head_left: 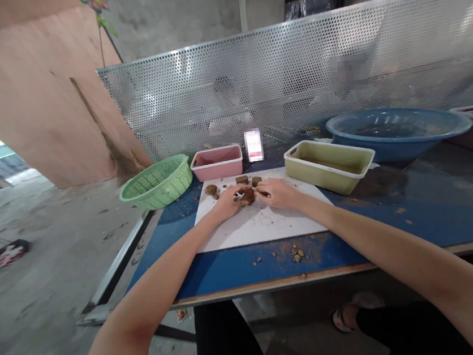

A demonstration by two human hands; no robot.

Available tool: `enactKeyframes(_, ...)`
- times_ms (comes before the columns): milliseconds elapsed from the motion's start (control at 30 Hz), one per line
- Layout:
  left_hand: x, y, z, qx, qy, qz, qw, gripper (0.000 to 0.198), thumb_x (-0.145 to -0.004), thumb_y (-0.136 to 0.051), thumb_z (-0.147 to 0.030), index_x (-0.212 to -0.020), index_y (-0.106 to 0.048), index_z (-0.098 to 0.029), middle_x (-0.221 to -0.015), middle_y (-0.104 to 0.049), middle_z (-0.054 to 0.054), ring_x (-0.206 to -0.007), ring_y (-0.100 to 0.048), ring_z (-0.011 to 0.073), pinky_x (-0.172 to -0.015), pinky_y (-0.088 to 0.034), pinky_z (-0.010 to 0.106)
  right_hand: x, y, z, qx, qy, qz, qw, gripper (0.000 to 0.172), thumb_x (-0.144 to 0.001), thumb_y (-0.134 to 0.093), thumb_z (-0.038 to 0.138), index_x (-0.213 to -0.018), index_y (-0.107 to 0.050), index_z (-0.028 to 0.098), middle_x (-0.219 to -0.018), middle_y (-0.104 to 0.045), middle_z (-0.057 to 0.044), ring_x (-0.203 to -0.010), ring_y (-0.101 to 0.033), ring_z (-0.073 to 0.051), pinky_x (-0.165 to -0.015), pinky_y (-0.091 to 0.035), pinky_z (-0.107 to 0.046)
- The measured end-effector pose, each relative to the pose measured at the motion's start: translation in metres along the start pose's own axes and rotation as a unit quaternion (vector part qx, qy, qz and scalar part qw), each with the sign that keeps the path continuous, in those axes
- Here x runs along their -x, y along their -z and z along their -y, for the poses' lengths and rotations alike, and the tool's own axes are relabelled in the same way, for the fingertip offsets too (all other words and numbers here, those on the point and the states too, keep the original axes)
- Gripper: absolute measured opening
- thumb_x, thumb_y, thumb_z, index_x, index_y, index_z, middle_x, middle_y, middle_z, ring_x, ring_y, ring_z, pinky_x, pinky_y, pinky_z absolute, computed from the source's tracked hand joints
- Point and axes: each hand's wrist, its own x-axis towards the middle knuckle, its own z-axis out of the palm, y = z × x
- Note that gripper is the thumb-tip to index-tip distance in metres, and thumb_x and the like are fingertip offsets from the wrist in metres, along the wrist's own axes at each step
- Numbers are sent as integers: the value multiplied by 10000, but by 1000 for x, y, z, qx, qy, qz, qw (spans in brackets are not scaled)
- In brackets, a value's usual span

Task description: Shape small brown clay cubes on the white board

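Observation:
Over a white board (263,226) my two hands meet at a dark reddish-brown lump (248,198) that looks like clay or earth. Bent fingers of my left hand (227,202) press on its left side. A small whitish bit by those fingertips is too small to make out. From the other side my right hand (280,193) grips the lump with thumb and fingers pinched in. Just behind the hands sit a brown block (242,180) and a second brown block (256,181). A rougher tan clod (211,190) lies at the board's back left, with crumbs around it.
A green basket (158,183), a pink bin (217,171), a lit phone (254,145) and a yellow-green bin (333,166) line the back. Further right stands a wide blue basin (403,144). Crumbs (297,253) dot the blue tabletop (230,269). A perforated metal screen (277,81) rises behind.

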Motion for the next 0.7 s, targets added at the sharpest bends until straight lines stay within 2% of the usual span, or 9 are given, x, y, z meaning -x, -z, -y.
enactKeyframes(67, 0, 0, 0, 2, -6, 2, 1000, 415, -825, -790, -213, -1238, -751, -211, -1173, -798, 81, -1086, -719, 264, -999, -559, 416, 0, 4, 0, -14, -21, -39, 999, 353, -1108, -430, 339, -872, -668, 224, -921, -736, -98, -851, -609, -250, -774, -398, -388)
enactKeyframes(133, 0, 0, -1, 4, -3, 2, 1000, 436, -816, -788, -208, -1250, -747, -213, -1172, -795, 81, -1083, -713, 259, -975, -563, 402, 1, 7, -1, -26, -36, -43, 998, 361, -1106, -434, 342, -845, -656, 227, -883, -730, -91, -818, -607, -244, -754, -397, -388)
enactKeyframes(233, 0, 0, -2, 11, 12, 4, 1000, 466, -813, -771, -197, -1278, -743, -214, -1199, -790, 83, -1096, -712, 260, -926, -576, 376, 2, 6, -6, -12, -10, 23, 1000, 353, -1070, -502, 339, -758, -620, 224, -795, -697, -76, -757, -585, -228, -713, -379, -377)
enactKeyframes(300, 0, 0, -2, 13, 16, 2, 1000, 458, -818, -764, -196, -1276, -745, -217, -1219, -789, 82, -1113, -714, 266, -920, -579, 372, 1, 3, -8, 8, 7, 49, 999, 352, -1066, -514, 343, -758, -632, 221, -804, -702, -79, -758, -584, -226, -716, -382, -376)
enactKeyframes(433, 1, 0, -1, 5, -1, 3, 1000, 442, -821, -791, -217, -1260, -745, -218, -1201, -793, 79, -1101, -716, 266, -980, -562, 402, 0, 6, -6, 0, -15, -23, 1000, 331, -1110, -445, 335, -930, -697, 218, -976, -759, -104, -874, -623, -250, -790, -414, -392)
enactKeyframes(533, 1, 1, 0, 3, -1, 5, 1000, 467, -829, -786, -213, -1293, -734, -215, -1204, -789, 88, -1098, -713, 264, -965, -559, 400, 2, 11, -5, -13, -51, -49, 997, 332, -1108, -454, 320, -872, -666, 221, -892, -741, -88, -808, -595, -235, -760, -396, -388)
enactKeyframes(633, 1, 0, -1, 5, 11, 5, 1000, 477, -821, -782, -201, -1296, -734, -215, -1208, -788, 87, -1104, -711, 266, -943, -565, 391, 3, 9, -5, 7, -21, -1, 1000, 358, -1086, -485, 314, -765, -611, 221, -793, -698, -80, -759, -568, -229, -738, -371, -385)
enactKeyframes(700, 0, 0, -1, 6, 12, 5, 1000, 464, -822, -778, -202, -1285, -739, -213, -1208, -789, 85, -1107, -712, 267, -949, -568, 389, 2, 5, -5, 17, 0, 38, 999, 348, -1075, -505, 322, -764, -620, 215, -813, -705, -89, -775, -579, -233, -745, -369, -379)
